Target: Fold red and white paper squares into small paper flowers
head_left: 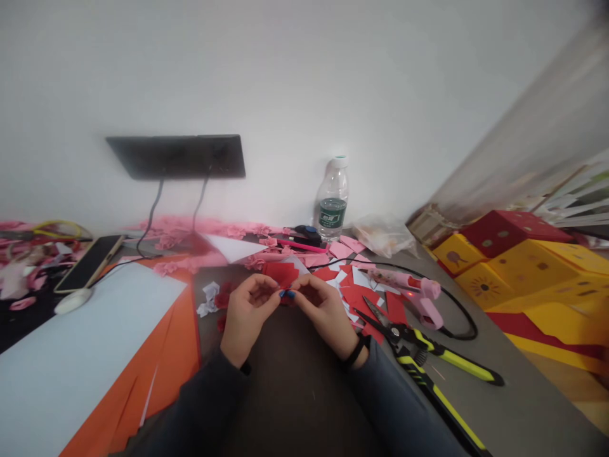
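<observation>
A piece of red paper (281, 273) is pinched between my two hands over the near middle of the table. My left hand (248, 312) holds its left side, with thumb and fingers closed. From the other side my right hand (324, 311) grips it the same way, and the thumbs nearly meet. Dark blue shows at the thumb tips; whether it is nail colour or a small object I cannot tell. Beside my left hand lie crumpled white paper (208, 299) and dark red paper pieces (223, 296). Red and white scraps (354, 293) spread past my right hand.
Yellow-handled shears (394, 333) lie open at right, near a pink glue gun (419, 292) with a looping black cord. A water bottle (333, 200) stands by the wall. White sheets (95, 324), orange paper (176, 349) and a phone (90, 263) lie left; yellow boxes (533, 273) stand right.
</observation>
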Available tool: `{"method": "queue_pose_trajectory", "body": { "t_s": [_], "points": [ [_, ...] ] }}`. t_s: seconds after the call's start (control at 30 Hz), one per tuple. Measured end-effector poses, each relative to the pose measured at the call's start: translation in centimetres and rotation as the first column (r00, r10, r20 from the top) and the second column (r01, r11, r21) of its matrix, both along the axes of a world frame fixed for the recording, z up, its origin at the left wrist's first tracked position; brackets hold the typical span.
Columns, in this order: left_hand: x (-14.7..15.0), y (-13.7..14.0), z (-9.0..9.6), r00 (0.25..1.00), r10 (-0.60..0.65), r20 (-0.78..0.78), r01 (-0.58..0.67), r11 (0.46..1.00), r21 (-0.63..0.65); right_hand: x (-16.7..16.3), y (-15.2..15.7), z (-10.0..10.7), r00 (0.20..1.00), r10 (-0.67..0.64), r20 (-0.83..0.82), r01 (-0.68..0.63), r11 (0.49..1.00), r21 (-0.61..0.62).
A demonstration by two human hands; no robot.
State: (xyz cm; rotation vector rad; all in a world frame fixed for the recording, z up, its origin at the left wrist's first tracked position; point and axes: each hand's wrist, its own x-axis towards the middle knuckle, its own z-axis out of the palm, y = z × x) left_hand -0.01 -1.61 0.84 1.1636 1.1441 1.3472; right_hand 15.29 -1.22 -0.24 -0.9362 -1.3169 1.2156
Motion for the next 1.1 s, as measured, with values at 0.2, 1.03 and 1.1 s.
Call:
{"method": "queue_pose_trajectory", "body": {
  "t_s": [0.2,1.03,1.1],
  "points": [
    [0.08,0.32,-0.23,0.984,-0.025,0.175,0.048,0.990,-0.131,0.16,0.26,-0.08,0.994,0.059,-0.091,-0.068,0.993,-0.097],
    [0.44,-0.29,-0.38,0.995,-0.101,-0.008,0.101,0.994,-0.044,-0.05,0.31,-0.66,0.966,-0.060,-0.253,0.013,0.983,-0.183],
    [0.37,-0.25,-0.33,0.997,-0.073,-0.005,0.073,0.997,-0.031,0.03,0.34,-0.68,0.979,-0.072,-0.189,0.044,0.988,-0.151]
  ]
}}
